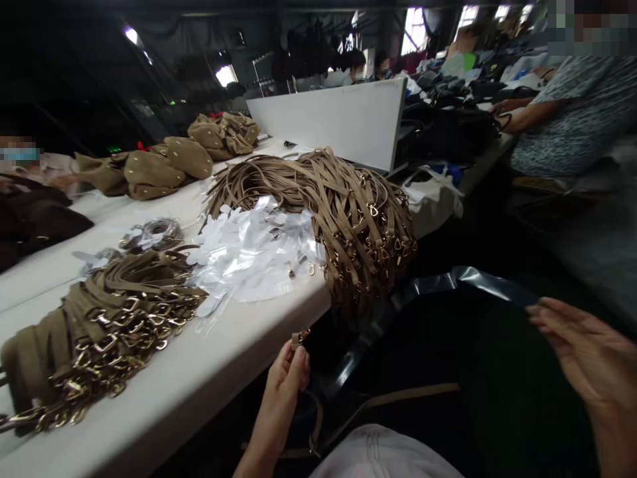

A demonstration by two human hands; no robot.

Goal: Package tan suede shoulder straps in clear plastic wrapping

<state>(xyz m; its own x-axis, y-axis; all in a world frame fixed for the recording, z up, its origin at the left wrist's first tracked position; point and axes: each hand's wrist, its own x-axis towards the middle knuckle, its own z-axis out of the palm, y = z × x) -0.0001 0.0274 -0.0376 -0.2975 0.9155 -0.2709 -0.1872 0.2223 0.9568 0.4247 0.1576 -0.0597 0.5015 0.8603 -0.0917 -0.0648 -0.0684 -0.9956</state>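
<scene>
My left hand (283,392) is closed in a pinch on the clasp end of a tan strap (378,402). The metal clasp (299,337) sticks up above my fingers, and the strap trails down across my lap. My right hand (582,355) hovers at the right with its fingers stretched out and holds nothing. On the white table (209,372) lies a pile of tan straps with gold clasps (94,325) at the left. A larger heap of the same straps (348,212) hangs over the table's edge. Clear plastic sleeves (249,252) lie between the two piles.
Tan studded bags (164,162) sit at the back of the table next to a white divider board (343,119). A person in a patterned top (572,113) works at the right. A dark plastic sheet (448,282) spreads below the table edge.
</scene>
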